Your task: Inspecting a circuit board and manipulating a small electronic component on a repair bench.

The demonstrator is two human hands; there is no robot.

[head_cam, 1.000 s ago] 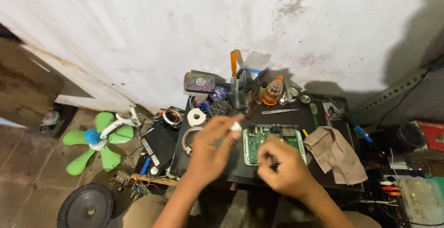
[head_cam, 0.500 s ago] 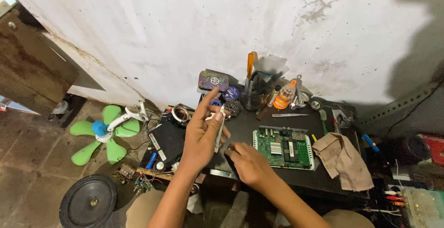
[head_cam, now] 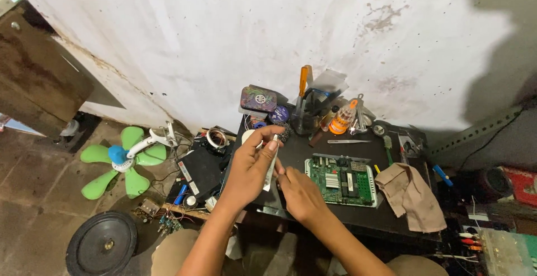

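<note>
My left hand point(head_cam: 250, 167) is raised over the left part of a small black table point(head_cam: 358, 223) and grips a slim white tube point(head_cam: 271, 161) upright between thumb and fingers. My right hand point(head_cam: 299, 195) is just below and to the right of it, fingertips touching the tube's lower end. A green circuit board point(head_cam: 342, 180) lies flat on the table right of both hands. Whether the right hand pinches anything small is hidden.
A brown cloth point(head_cam: 411, 195) lies right of the board. Tweezers point(head_cam: 348, 141), an orange bottle point(head_cam: 342, 120), a tool holder with an orange-handled screwdriver point(head_cam: 305, 80) and a round tin point(head_cam: 258, 98) stand by the wall. A green fan blade point(head_cam: 117, 158), black disc point(head_cam: 102, 244) and parts lie on the floor.
My left hand has closed from an outstretched reach toward the table's back into a grip on the white tube. My right hand came up to the tube's lower end.
</note>
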